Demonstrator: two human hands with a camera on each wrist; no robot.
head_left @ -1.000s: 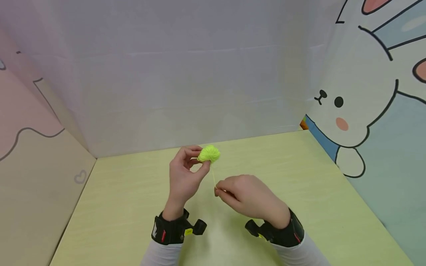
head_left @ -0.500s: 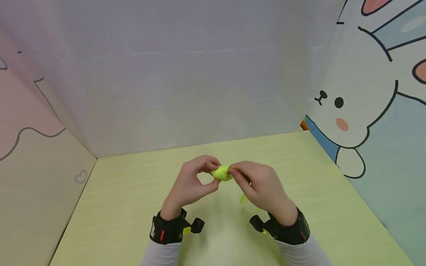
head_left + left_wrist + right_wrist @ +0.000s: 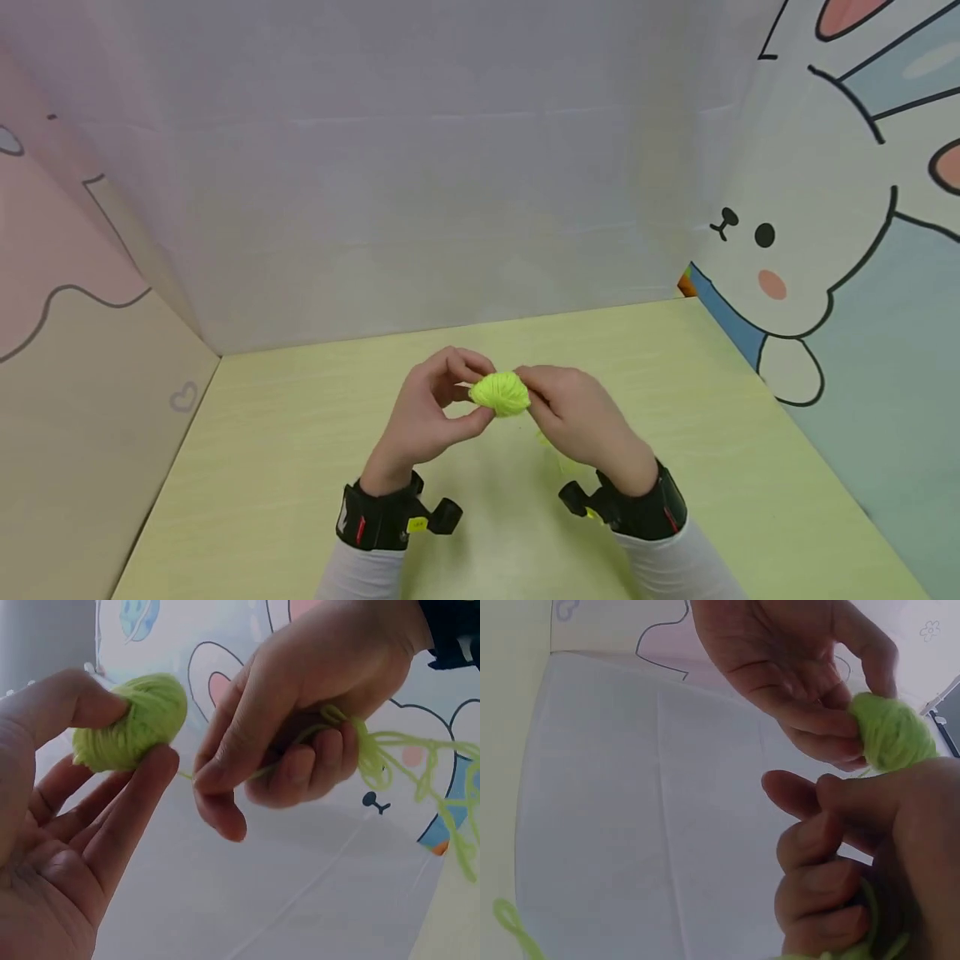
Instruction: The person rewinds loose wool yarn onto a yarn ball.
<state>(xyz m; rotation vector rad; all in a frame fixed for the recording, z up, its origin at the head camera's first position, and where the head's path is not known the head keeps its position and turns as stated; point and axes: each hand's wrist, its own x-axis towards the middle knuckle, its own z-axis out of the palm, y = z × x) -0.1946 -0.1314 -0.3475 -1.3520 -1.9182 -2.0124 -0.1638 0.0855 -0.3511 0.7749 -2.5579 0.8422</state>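
Observation:
A small ball of neon yellow-green yarn [image 3: 500, 394] is pinched between the thumb and fingers of my left hand [image 3: 438, 408]. In the left wrist view the wound yarn ball [image 3: 135, 724] shows its layered strands, with the left thumb across its top. My right hand [image 3: 581, 412] is close at the ball's right side, its fingers curled round a strand of yarn [image 3: 259, 772] that runs from the ball. Loose loops of yarn [image 3: 371, 754] trail out of the right fist. The right wrist view shows the right fingers [image 3: 821, 877] folded over the yarn.
Below both hands lies a pale yellow-green tabletop [image 3: 300, 467]. A whitish sheet [image 3: 420, 183] rises behind it. Printed side panels stand at the left [image 3: 97, 417] and right, the right one bearing a cartoon rabbit [image 3: 810, 250]. Black wrist straps [image 3: 375, 517] carry small cameras.
The left hand has brought the yarn ball lower and to the right. The right hand has moved up from the stretched strand to the ball's side, where the ball has turned.

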